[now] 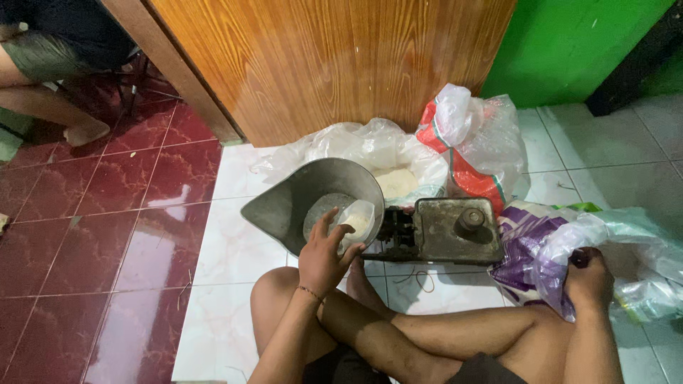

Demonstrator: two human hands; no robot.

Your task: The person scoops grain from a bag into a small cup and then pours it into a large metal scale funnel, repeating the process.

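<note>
Items L to R, all placed w/ ref. to the balance scale (455,231) on the white tile floor (228,249):

1. Far L of scale, up by the red tiles: another person's bare leg and foot (82,131), well apart.
2. Metal scoop pan (313,199), on scale's L end, some white grain inside.
3. Left hand (324,256), over pan's near rim; fingers curled round a small clear plastic cup (356,220) holding white grain, cup tipped into the pan.
4. Behind scale: open clear bag of white grain (395,178), against the wooden door (327,64); just R of it a red-and-white plastic bag (469,153).
5. Dark round weight (471,219), on scale's R platform.
6. R of scale: purple sack w/ clear plastic (548,249); right hand (587,277) closed, gripping its folds.

Risk, as I judge it: cup tipped too fast = grain over pan lip onto tile; an elbow nudge could rock the pan off its seat.
</note>
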